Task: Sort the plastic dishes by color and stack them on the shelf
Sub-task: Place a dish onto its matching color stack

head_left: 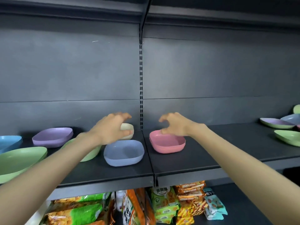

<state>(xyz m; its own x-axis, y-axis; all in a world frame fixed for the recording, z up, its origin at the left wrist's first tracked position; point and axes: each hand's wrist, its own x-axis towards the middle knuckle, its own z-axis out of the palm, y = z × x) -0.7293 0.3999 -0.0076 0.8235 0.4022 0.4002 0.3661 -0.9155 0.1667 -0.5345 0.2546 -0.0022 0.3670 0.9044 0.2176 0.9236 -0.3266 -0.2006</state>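
Several plastic dishes lie on a dark shelf (188,161). My left hand (112,127) hovers with spread, bent fingers over a cream dish (129,127) at the back; its thumb lies against the dish's front, the fingers stay above the rim. My right hand (174,124) is arched the same way over the far rim of a pink dish (167,142), holding nothing. A blue-grey dish (124,152) sits in front of the cream one. A purple dish (52,137), a blue dish (9,142) and two green dishes (21,159) (90,154) lie to the left.
At the far right of the shelf lie more dishes: a lavender one (276,122), a grey-blue one (292,119) and green ones (288,137). A slotted upright (140,88) splits the back panel. Snack packets (164,203) fill the shelf below.
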